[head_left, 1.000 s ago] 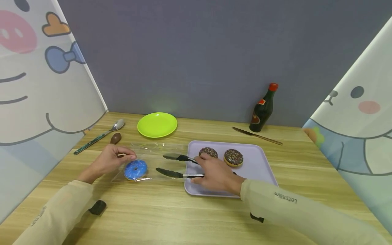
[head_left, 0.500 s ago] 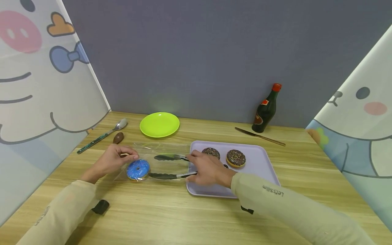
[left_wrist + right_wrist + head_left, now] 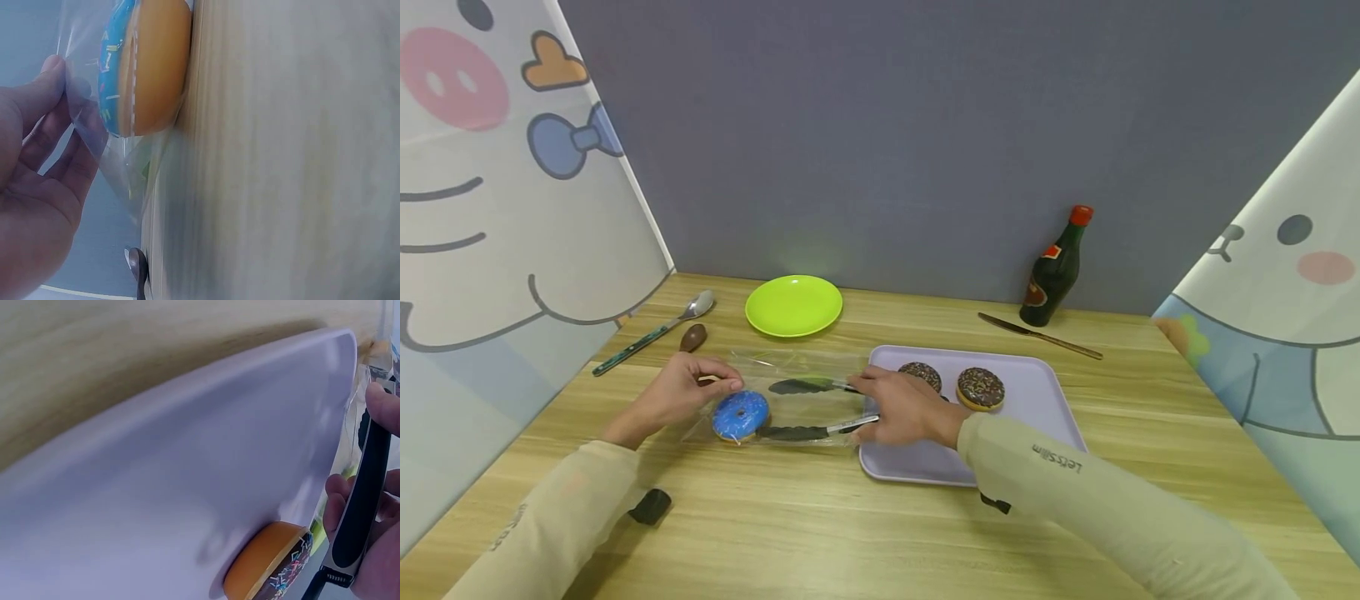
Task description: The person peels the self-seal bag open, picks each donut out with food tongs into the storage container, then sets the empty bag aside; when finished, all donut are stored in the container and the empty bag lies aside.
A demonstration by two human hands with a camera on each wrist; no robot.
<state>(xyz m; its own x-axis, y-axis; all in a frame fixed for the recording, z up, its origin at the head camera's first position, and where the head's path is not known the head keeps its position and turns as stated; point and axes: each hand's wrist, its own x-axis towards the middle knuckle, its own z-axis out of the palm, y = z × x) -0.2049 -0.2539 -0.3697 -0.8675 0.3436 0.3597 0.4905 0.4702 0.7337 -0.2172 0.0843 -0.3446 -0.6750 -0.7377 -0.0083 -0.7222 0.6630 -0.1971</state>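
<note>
A blue-iced donut with sprinkles lies inside a clear plastic bag on the table. My left hand pinches the bag's edge beside the donut; the left wrist view shows thumb and finger on the film. My right hand grips black-and-silver tongs, whose spread dark tips reach into the bag. The lower tip is close to the donut; whether they touch I cannot tell. Below the right hand stands a lilac tray, with two chocolate donuts on it, one partly hidden by the hand.
A green plate stands at the back. A spoon and a small brown egg-shaped thing are at the left. Behind the tray lie a knife and a dark bottle that stands upright near the back wall.
My right hand and the tongs have moved left, and the tips now reach deeper into the bag, closer to the blue donut. The left hand keeps its hold; the view has shifted slightly.
</note>
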